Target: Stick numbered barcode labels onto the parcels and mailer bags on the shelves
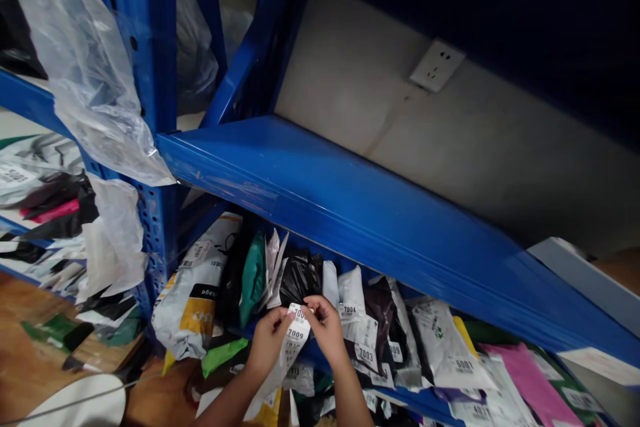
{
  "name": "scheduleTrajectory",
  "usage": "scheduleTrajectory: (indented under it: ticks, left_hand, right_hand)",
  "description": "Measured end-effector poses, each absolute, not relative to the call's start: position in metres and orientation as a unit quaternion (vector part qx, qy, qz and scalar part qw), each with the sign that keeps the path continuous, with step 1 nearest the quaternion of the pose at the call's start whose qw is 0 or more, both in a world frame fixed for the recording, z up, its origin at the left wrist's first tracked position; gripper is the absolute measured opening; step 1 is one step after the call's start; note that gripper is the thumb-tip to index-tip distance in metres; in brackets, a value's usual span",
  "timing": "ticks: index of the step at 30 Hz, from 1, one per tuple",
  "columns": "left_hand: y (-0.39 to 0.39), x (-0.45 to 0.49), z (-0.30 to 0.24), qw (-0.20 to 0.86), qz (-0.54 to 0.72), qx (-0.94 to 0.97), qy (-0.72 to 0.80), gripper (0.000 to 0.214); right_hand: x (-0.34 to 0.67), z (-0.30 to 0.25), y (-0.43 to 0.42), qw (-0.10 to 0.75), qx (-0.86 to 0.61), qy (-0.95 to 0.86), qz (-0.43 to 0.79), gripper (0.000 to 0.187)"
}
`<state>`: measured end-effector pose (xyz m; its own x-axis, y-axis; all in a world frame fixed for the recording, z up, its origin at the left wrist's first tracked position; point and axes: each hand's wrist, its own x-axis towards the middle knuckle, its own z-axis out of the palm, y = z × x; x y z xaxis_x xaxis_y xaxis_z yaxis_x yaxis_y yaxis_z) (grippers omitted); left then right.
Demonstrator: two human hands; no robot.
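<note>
My left hand and my right hand meet in front of a low shelf packed with parcels. Together they pinch a strip of white number labels printed 7009 and similar. The left hand grips the strip from the left side. The right hand's fingertips close on its top end, next to a black plastic parcel. Behind the strip stand white parcels with stickers 7004 and 7003.
A blue steel shelf beam runs diagonally above the parcels, with a blue upright post at left. Clear plastic sheeting hangs from the post. A white-and-yellow parcel, a pink parcel and a wall socket are in view.
</note>
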<state>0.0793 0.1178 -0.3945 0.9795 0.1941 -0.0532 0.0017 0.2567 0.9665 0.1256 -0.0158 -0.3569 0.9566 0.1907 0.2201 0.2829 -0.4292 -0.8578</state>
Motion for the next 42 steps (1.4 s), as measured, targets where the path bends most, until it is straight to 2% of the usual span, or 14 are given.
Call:
scheduleTrajectory:
  ticks: [6,11,15,20,24,25,27,28,29,31,32,35,38,42]
  left_hand:
    - [0.115,0.097,-0.396,0.789,0.127,0.578,0.163,0.047]
    - [0.112,0.109,-0.398,0.816,0.096,0.547,0.162,0.053]
    - [0.109,0.109,-0.402,0.795,0.097,0.563,0.206,0.055]
    - [0.116,0.093,-0.398,0.752,0.077,0.623,0.201,0.051]
    - [0.131,0.064,-0.382,0.703,0.098,0.683,0.172,0.037]
    - [0.133,0.058,-0.378,0.678,0.122,0.703,0.177,0.033]
    - [0.133,0.050,-0.375,0.626,0.162,0.742,0.178,0.030]
    - [0.132,0.049,-0.375,0.607,0.171,0.758,0.167,0.029]
    - [0.130,0.049,-0.377,0.597,0.172,0.769,0.149,0.029]
    - [0.128,0.054,-0.384,0.602,0.171,0.772,0.108,0.028]
    - [0.129,0.057,-0.388,0.606,0.177,0.770,0.095,0.027]
    - [0.135,0.064,-0.396,0.624,0.192,0.754,0.075,0.032]
    - [0.141,0.067,-0.402,0.685,0.178,0.703,0.076,0.035]
    - [0.137,0.072,-0.413,0.767,0.175,0.590,0.182,0.038]
  right_hand:
    - [0.147,-0.354,0.002,0.488,-0.856,-0.170,-0.027,0.022]
    - [0.159,-0.352,0.007,0.439,-0.875,-0.198,-0.050,0.016]
    - [0.162,-0.357,0.009,0.407,-0.888,-0.209,-0.048,0.014]
    - [0.156,-0.362,0.008,0.373,-0.901,-0.213,-0.063,0.015]
    - [0.158,-0.359,0.002,0.346,-0.912,-0.210,-0.064,0.010]
    - [0.159,-0.355,0.001,0.333,-0.920,-0.196,-0.062,0.015]
    - [0.163,-0.344,0.002,0.281,-0.948,-0.135,-0.063,0.050]
    - [0.164,-0.337,0.005,0.248,-0.960,-0.106,-0.071,0.062]
    - [0.165,-0.330,0.009,0.220,-0.967,-0.100,-0.083,0.061]
    - [0.165,-0.315,0.020,0.204,-0.954,-0.203,-0.090,0.030]
    - [0.164,-0.310,0.027,0.208,-0.929,-0.295,-0.076,0.021]
    - [0.164,-0.306,0.046,0.198,-0.854,-0.482,-0.004,0.030]
    - [0.167,-0.312,0.054,0.166,-0.859,-0.485,0.009,0.025]
    - [0.170,-0.314,0.055,0.141,-0.858,-0.494,0.016,0.020]
